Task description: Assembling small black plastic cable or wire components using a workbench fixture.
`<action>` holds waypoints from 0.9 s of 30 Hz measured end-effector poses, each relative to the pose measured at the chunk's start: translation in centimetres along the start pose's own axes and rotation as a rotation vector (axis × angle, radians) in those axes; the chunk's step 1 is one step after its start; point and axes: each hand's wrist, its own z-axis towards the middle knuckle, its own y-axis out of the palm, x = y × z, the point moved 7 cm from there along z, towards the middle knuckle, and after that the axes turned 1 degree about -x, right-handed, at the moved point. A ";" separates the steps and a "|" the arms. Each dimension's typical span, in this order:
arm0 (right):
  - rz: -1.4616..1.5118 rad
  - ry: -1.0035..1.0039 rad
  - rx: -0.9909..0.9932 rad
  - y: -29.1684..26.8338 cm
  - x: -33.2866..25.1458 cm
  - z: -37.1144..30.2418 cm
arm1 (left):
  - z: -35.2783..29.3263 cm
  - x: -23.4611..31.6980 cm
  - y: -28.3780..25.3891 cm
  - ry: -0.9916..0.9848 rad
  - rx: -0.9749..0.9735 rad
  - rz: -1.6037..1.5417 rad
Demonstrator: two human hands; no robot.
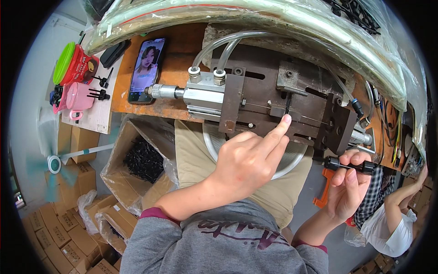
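My left hand (251,157) reaches over the machine's near side with its index finger stretched out. The fingertip touches the lower end of a thin black rod-shaped part (288,104), which sits in a small metal block beneath a clamp plate (288,78). Nothing is gripped in this hand. Off to the right of the machine, my right hand (349,189) pinches black cylindrical plastic pieces (334,163); one thick end sticks out on each side of the fingers. Whether they are one piece or two is hidden. A silver air cylinder (205,102) with clear hoses is bolted to the machine's left.
A lit phone (145,71) lies left of the machine. Further left are a pink cup (78,99), a red tub and black parts. Below stands a carton (116,169) of small black pieces, near a fan (54,164). Another person (392,219) sits at the right.
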 end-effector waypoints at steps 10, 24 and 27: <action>0.027 0.038 -0.046 0.3 0.3 0.0 | 0.0 0.1 -0.1 -0.013 -0.019 0.002; 0.081 0.217 -0.051 2.5 2.2 -0.3 | 0.3 3.0 -3.8 0.219 0.049 -0.439; 0.121 0.260 -0.094 3.0 2.5 -0.3 | -0.1 3.1 -3.7 0.205 0.025 -0.457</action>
